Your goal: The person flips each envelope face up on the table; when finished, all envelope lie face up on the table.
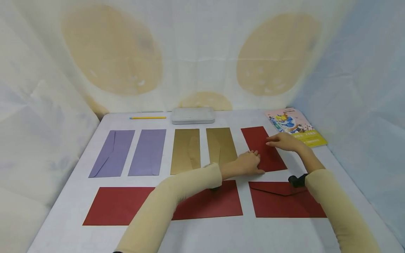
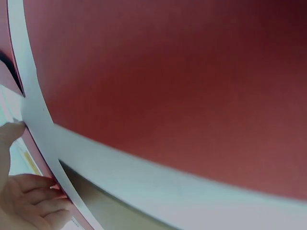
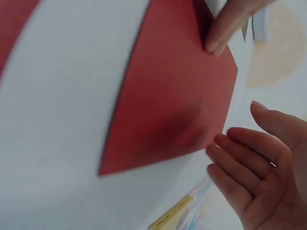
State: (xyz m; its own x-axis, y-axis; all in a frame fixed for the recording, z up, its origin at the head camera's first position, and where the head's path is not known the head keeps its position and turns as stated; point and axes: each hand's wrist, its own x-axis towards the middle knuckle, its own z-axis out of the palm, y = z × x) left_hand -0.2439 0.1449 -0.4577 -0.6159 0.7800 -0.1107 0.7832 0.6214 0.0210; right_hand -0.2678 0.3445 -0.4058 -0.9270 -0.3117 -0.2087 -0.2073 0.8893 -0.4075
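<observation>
A red envelope [image 1: 264, 149] lies upright-wise at the right of the back row, its plain side up. My left hand [image 1: 243, 163] rests at its left edge, fingertips touching the paper; the left wrist view shows these fingers loosely bent with the thumb apart. Over the right edge hovers my right hand [image 1: 286, 142]. In the right wrist view, that hand's fingers [image 3: 240, 163] are nearly straight beside the envelope's edge and pinch nothing. Below, a red envelope with its flap showing [image 1: 281, 203] lies sideways. Two gold envelopes [image 1: 185, 151] are left of my left hand.
Two purple envelopes [image 1: 147, 153] lie farther left. Two more red ones [image 1: 110, 205] lie in the front row, partly under my left sleeve. Along the back are a yellow pencil [image 1: 148, 117], a grey case [image 1: 193, 115] and a colourful booklet [image 1: 295, 124].
</observation>
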